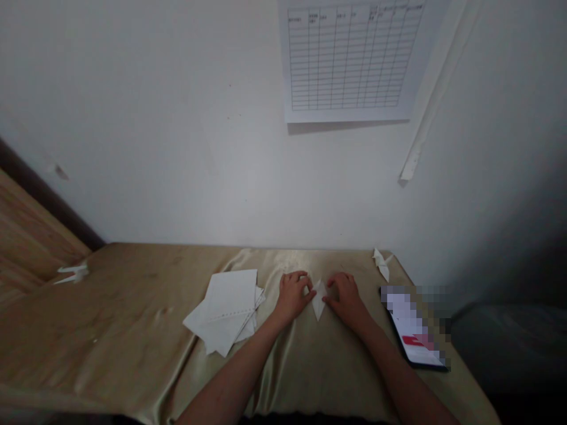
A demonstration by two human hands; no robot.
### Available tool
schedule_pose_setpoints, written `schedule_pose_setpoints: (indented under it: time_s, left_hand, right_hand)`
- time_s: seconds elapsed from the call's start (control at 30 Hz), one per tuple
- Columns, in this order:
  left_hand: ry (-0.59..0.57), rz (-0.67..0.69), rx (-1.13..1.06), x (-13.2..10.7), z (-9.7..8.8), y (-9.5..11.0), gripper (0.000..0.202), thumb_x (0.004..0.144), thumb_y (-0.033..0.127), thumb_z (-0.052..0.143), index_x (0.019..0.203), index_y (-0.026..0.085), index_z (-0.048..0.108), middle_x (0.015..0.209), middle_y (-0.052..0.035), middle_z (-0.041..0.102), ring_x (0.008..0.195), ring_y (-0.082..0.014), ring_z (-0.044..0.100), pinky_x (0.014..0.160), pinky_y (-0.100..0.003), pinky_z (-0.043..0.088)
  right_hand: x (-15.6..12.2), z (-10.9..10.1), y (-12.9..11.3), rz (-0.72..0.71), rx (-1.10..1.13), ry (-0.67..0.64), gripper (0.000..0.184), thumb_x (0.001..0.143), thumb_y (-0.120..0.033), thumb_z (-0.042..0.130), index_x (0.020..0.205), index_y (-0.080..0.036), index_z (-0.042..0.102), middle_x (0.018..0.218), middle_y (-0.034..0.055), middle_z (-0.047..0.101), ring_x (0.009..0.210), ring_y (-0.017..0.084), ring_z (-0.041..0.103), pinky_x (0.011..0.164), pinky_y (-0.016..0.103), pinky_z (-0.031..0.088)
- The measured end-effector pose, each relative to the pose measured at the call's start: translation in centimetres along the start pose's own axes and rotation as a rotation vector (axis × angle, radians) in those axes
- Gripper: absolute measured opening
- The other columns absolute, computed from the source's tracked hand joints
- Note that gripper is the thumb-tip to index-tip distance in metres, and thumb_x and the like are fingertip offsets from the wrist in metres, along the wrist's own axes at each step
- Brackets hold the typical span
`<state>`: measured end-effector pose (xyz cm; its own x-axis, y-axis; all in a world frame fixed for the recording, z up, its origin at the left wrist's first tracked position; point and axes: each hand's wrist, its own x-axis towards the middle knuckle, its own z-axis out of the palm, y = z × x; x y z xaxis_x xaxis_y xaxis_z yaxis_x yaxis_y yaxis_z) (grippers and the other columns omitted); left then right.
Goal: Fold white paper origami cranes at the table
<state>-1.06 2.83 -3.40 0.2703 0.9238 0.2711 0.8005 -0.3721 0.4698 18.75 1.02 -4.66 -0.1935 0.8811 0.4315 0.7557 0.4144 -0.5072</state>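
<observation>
The left hand [295,293] and right hand [348,298] flank a folded paper [318,305] on the counter [128,330], probably steadying both edges. Whether the left grip pinches cannot be told; the right grip is spread, thumb at the edge. The paper looks white and kite-shaped, its longer point toward the person.
</observation>
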Motion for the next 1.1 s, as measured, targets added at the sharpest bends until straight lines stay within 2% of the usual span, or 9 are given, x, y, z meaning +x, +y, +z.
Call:
schedule_pose_setpoints:
  time_s: [0.1,0.2,0.3,0.43,0.53,0.73,0.93,1.1]
  left_hand:
    - [0.004,-0.059,0.060,-0.2,-0.1,0.3,0.013,0.079,0.035,0.075,0.089,0.029,0.070,0.138,-0.0001,0.055,0.131,-0.0318,0.040,0.112,-0.065,0.019]
    - [0.001,-0.097,0.090,-0.2,-0.2,0.4,0.016,0.076,0.040,0.077,0.088,0.032,0.071,0.148,0.0039,0.046,0.138,-0.0375,0.029,0.107,-0.075,0.011]
    - [-0.008,-0.091,0.089,-0.1,-0.2,0.2,0.014,0.078,0.041,0.076,0.088,0.034,0.070,0.150,0.0079,0.043,0.140,-0.0389,0.025,0.105,-0.079,0.008]
    - [-0.009,-0.075,0.090,-0.1,-0.2,0.1,0.011,0.082,0.043,0.071,0.090,0.036,0.069,0.149,0.0091,0.046,0.140,-0.0383,0.026,0.104,-0.081,0.008]
    - [-0.007,-0.084,0.101,-0.2,-0.2,0.2,0.011,0.083,0.043,0.071,0.091,0.036,0.070,0.148,0.0076,0.046,0.140,-0.0378,0.026,0.104,-0.080,0.007]
    - [0.007,-0.100,0.123,-0.3,-0.2,0.5,0.013,0.082,0.043,0.072,0.092,0.036,0.069,0.147,0.0059,0.046,0.140,-0.0366,0.027,0.104,-0.080,0.010]
    - [0.029,-0.102,0.130,-0.4,0.0,0.4,0.012,0.083,0.043,0.070,0.091,0.035,0.069,0.144,0.0045,0.049,0.139,-0.0345,0.029,0.106,-0.078,0.009]
    - [0.056,-0.123,0.139,-0.5,-0.1,0.4,0.010,0.085,0.039,0.068,0.091,0.031,0.068,0.138,0.0012,0.054,0.135,-0.0322,0.034,0.107,-0.076,0.011]
  right_hand:
    - [-0.2,-0.2,-0.7,-0.080,-0.011,0.008,0.016,0.077,-0.011,0.065,0.087,-0.023,0.068,0.109,0.0064,0.058,0.115,0.025,0.045,0.105,0.043,0.034]
    - [-0.4,-0.3,-0.9,-0.136,-0.038,-0.016,0.024,0.082,-0.010,0.061,0.086,-0.029,0.075,0.110,0.0057,0.056,0.115,0.024,0.043,0.104,0.043,0.033]
    - [-0.6,-0.2,-0.8,-0.155,-0.066,-0.069,0.034,0.084,-0.009,0.059,0.093,-0.037,0.077,0.111,0.0051,0.057,0.113,0.024,0.043,0.103,0.044,0.033]
    - [-0.7,0.0,-0.9,-0.148,-0.082,-0.146,0.047,0.083,-0.004,0.056,0.101,-0.043,0.075,0.106,0.0043,0.058,0.107,0.023,0.044,0.101,0.043,0.033]
    - [-0.8,0.2,-1.1,-0.136,-0.064,-0.173,0.050,0.083,-0.001,0.055,0.099,-0.043,0.075,0.100,0.0040,0.058,0.104,0.022,0.045,0.098,0.041,0.034]
    - [-0.8,0.2,-1.2,-0.155,-0.008,-0.208,0.042,0.085,-0.006,0.057,0.090,-0.043,0.077,0.095,0.0038,0.058,0.099,0.021,0.047,0.096,0.042,0.035]
    - [-1.2,-0.3,-1.3,-0.220,0.119,-0.242,0.047,0.074,0.002,0.057,0.082,-0.040,0.077,0.107,0.0004,0.062,0.116,0.021,0.045,0.104,0.042,0.033]
    - [-1.0,-1.4,-1.3,-0.166,0.083,-0.178,0.031,0.074,-0.008,0.059,0.078,-0.033,0.077,0.109,-0.0002,0.067,0.117,0.022,0.047,0.108,0.046,0.030]
